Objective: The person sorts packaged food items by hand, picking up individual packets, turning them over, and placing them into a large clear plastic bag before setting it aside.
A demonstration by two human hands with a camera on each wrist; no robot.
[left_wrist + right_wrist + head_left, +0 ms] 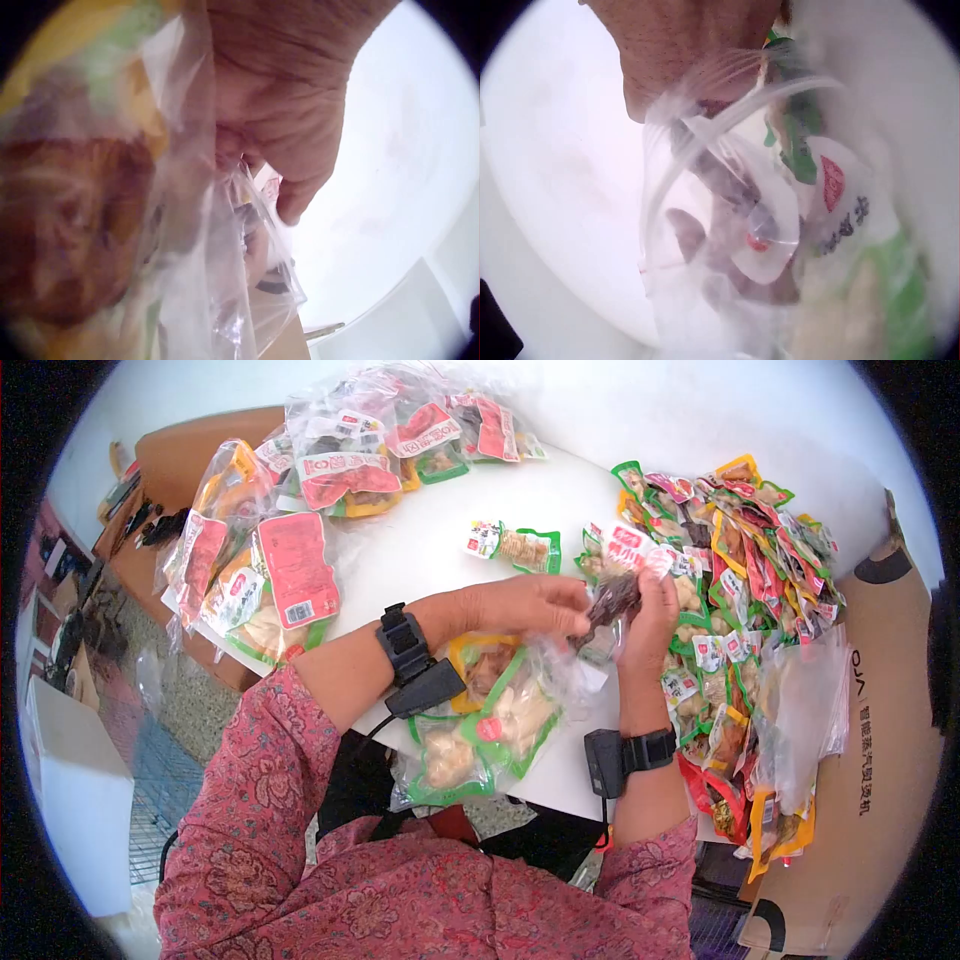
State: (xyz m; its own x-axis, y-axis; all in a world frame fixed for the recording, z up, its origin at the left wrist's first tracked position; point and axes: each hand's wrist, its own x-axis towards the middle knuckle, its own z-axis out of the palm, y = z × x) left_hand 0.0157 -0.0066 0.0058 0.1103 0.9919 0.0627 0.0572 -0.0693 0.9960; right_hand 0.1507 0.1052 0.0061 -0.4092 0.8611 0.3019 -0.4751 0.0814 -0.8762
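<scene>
My left hand (525, 607) reaches across the table and grips the mouth of a clear plastic bag (568, 668). Inside that bag lie several food packets with green and yellow edges, close to my body. In the left wrist view, the bag's film (225, 262) runs up under the curled fingers. My right hand (655, 620) pinches a small packet of dark food (613, 598) with a white and red label, held at the bag's mouth. The right wrist view shows clear film across much of this hand and the dark packet (727, 180).
A heap of small packets (740, 550) covers the table's right side, with empty clear bags (805, 700) near its front. Filled bags (350, 450) stand at the back left. A single packet (515, 548) lies mid-table (420, 560). A cardboard box (890, 680) stands at right.
</scene>
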